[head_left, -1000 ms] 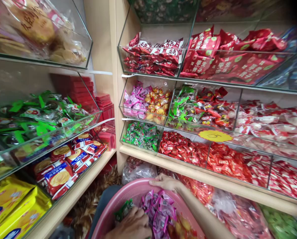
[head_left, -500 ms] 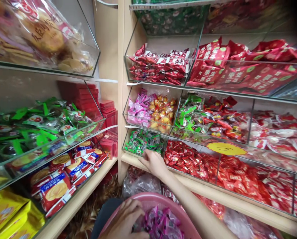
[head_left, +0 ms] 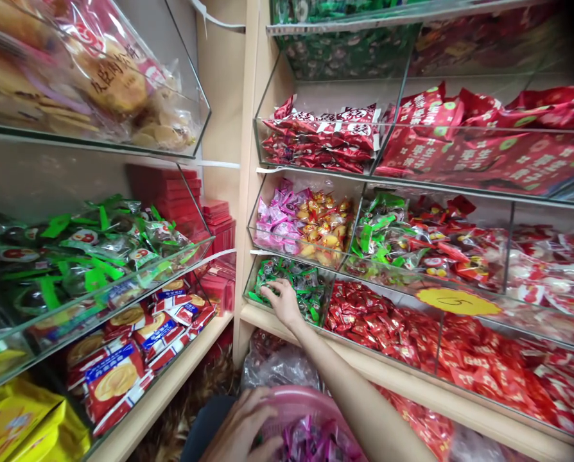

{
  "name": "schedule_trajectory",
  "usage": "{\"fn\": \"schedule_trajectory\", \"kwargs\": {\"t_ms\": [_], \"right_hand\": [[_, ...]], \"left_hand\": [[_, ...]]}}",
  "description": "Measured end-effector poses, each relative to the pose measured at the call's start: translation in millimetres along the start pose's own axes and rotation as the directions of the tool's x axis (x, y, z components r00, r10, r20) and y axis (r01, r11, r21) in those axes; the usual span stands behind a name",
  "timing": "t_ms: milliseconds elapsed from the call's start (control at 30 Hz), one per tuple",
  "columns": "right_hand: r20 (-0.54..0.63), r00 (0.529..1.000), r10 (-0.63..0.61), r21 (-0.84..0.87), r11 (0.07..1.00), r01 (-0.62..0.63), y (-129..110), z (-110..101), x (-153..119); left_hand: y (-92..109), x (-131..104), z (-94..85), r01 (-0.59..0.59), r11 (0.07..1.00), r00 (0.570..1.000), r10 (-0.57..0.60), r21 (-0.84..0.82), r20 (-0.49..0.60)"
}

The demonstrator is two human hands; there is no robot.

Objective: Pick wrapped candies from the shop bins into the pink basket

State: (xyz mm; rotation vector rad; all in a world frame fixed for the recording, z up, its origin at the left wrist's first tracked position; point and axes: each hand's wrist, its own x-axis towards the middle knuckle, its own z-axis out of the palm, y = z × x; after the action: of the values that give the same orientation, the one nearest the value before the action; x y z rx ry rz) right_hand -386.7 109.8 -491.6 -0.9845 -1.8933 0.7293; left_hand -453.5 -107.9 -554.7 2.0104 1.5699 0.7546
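Note:
My right hand (head_left: pixel 282 301) is over the bottom-left bin, among small green-wrapped candies (head_left: pixel 306 282). Its fingers look apart and point left and down, with no candy plainly gripped. Low in the view, my left hand (head_left: pixel 248 420) hangs over the left side of a pink plastic basket (head_left: pixel 311 399). Its fingers are spread and bent, and a little green shows beneath them. Purple-wrapped candies (head_left: pixel 311 439) fill the part of the basket that I can see.
Clear-fronted bins rise above, holding purple and yellow sweets (head_left: pixel 311 221) and red packets (head_left: pixel 325 135). Red candies (head_left: pixel 378 321) lie right of the green ones. Wrapped biscuits (head_left: pixel 113 378) fill a left shelf. A wooden ledge (head_left: pixel 268 319) runs under the bins; plastic bags (head_left: pixel 280 362) sit below.
My right hand has moved from the bin's front edge further in over the green candies. My left hand stays at the basket. The view has shifted slightly, moving the shelves right and down.

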Motion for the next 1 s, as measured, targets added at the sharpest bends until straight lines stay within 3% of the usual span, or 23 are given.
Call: {"fn": "schedule_trajectory", "kwargs": {"t_ms": [133, 200, 267, 333, 400, 433, 567, 667, 767, 833, 1000], "right_hand": [[0.017, 0.999, 0.031, 0.157, 0.987, -0.033, -2, -21, -7], [0.041, 0.998, 0.039, 0.232, 0.972, -0.048, -8, -35, -21], [0.019, 1.000, -0.008, 0.262, 0.965, 0.002, -15, -50, -40], [-0.016, 0.990, -0.141, 0.185, 0.972, 0.141, -23, -63, -62], [0.016, 0.949, -0.314, 0.017, 0.949, 0.314, -31, -72, -82], [0.055, 0.922, -0.383, -0.062, 0.920, 0.386, -34, -76, -90], [0.153, 0.839, -0.522, -0.209, 0.813, 0.544, -37, -84, -110], [0.142, 0.848, -0.511, -0.115, 0.842, 0.527, -36, -88, -117], [0.052, 0.937, -0.347, 0.120, 0.933, 0.339, -36, -91, -122], [0.009, 0.980, -0.201, 0.267, 0.945, 0.191, -36, -92, -124], [0.005, 0.998, 0.058, 0.512, 0.857, -0.052, -30, -91, -124]], "left_hand": [[15, 16, -16.2, 0.010, 0.968, 0.985, -0.052, -0.250, -0.163], [24, 28, -27.1, 0.045, 0.891, 0.956, -0.170, -0.452, -0.241], [34, 40, -38.4, 0.109, 0.703, 0.910, -0.356, -0.703, -0.214], [46, 52, -47.8, 0.113, 0.409, 0.868, -0.484, -0.905, -0.110], [57, 61, -53.3, 0.088, 0.171, 0.883, -0.468, -0.981, -0.002], [61, 64, -54.4, 0.065, 0.108, 0.898, -0.441, -0.992, 0.011], [72, 69, -50.2, -0.007, 0.089, 0.914, -0.403, -0.996, -0.043], [76, 66, -46.6, -0.019, 0.082, 0.903, -0.426, -0.996, -0.052], [79, 62, -46.9, -0.017, 0.052, 0.902, -0.431, -0.999, -0.038], [81, 61, -48.2, -0.006, 0.037, 0.912, -0.410, -0.999, -0.020], [85, 59, -50.2, 0.002, 0.031, 0.915, -0.404, -1.000, -0.011]]}}
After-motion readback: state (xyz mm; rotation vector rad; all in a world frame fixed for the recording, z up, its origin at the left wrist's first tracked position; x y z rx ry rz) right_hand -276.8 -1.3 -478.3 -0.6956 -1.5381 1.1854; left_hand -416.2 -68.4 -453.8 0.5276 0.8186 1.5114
